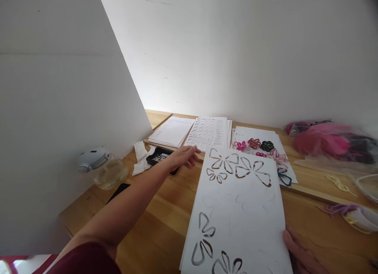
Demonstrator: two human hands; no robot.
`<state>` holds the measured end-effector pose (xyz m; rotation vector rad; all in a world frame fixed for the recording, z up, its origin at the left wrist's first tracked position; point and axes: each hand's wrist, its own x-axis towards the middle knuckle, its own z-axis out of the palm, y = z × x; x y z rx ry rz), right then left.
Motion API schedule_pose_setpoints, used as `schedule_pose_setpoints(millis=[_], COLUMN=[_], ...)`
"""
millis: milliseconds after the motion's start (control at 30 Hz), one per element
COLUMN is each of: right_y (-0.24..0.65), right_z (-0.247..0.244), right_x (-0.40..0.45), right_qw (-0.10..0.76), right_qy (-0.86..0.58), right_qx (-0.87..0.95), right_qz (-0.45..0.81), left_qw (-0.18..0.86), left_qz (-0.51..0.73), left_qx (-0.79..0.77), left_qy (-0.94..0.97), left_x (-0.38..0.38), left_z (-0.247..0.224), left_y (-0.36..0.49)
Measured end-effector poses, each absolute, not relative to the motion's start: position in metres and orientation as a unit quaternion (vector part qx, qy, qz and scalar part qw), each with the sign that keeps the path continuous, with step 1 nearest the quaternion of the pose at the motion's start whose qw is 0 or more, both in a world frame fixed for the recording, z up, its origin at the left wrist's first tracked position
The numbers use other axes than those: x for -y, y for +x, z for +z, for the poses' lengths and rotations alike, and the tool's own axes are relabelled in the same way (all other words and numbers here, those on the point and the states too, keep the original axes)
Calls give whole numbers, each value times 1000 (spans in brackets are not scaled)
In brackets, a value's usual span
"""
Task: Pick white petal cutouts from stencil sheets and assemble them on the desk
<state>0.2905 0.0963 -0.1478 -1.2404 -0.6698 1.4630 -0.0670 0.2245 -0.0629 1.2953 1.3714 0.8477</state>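
My right hand [301, 252] grips the right edge of a small stack of white sheets [242, 215], thumb on top and the other fingers hidden underneath. Flower and butterfly shapes are cut through the top sheet, and faint pencil marks show on its middle. Stretched out over the table, my left hand [184, 157] is empty, its fingers loosely bent and apart. It hovers left of the stack's top corner, close to a black tray [152, 159] of small pale pieces. Beyond it lie cut-out sheets [208, 134] and a pile of white sheets [171, 130].
Colourful flower pieces [254, 144] lie on paper behind the stack. A clear jar [110, 173] with a grey lid and crumpled tissue [140, 155] stand at left. Plastic bags of pink material [327, 142] and a yellow bow-shaped piece [338, 183] are at right. White walls [236, 57] enclose the table.
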Motion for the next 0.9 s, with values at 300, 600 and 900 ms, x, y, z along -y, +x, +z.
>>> schedule_pose_setpoints(millis=[300, 600, 900], right_y=[284, 287, 276], right_z=[-137, -132, -120], right_x=[-97, -93, -87], right_qw=[509, 460, 453], right_qy=[-506, -578, -484], right_qx=[210, 319, 293], right_qz=[664, 594, 689], left_qw=[630, 446, 561], left_qz=[289, 423, 488], left_qx=[-497, -552, -497], left_qy=[523, 563, 448], left_x=[-76, -62, -50], left_z=[-83, -114, -113], left_y=[-36, -4, 7])
